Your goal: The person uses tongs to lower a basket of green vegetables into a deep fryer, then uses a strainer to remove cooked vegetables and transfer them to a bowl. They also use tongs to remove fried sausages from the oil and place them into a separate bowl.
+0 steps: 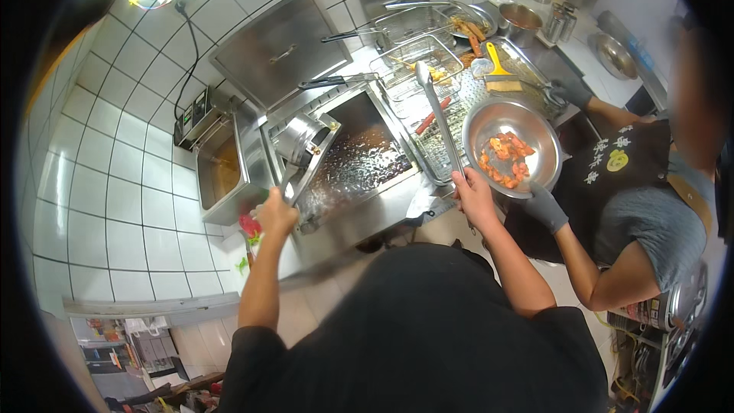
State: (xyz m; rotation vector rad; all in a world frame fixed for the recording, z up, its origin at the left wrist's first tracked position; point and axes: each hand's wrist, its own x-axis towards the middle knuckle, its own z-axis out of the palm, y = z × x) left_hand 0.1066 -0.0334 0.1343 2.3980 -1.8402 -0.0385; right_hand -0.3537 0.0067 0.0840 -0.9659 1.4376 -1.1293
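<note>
My left hand [277, 213] grips the handle of a metal kitchen tool, whose far end reaches to a shiny metal cylinder [298, 136] at the left side of the fryer. Dark bubbling oil [367, 152] fills the fryer well to the right of it. Long metal tongs [440, 112] are in my right hand [473, 198], pointing up and away over the draining tray's edge. Just right of that hand is a steel bowl [547, 152] with orange-red pieces of food [507, 155]; a co-worker's gloved hand [545, 206] is at its near rim.
Wire fry baskets [421, 57] and a yellow-handled brush [493, 63] lie beyond the draining tray [441, 175]. A second oil vat [221, 169] stands at left. The co-worker [619, 201] stands close on the right, the other gloved hand [572, 93] near a tray.
</note>
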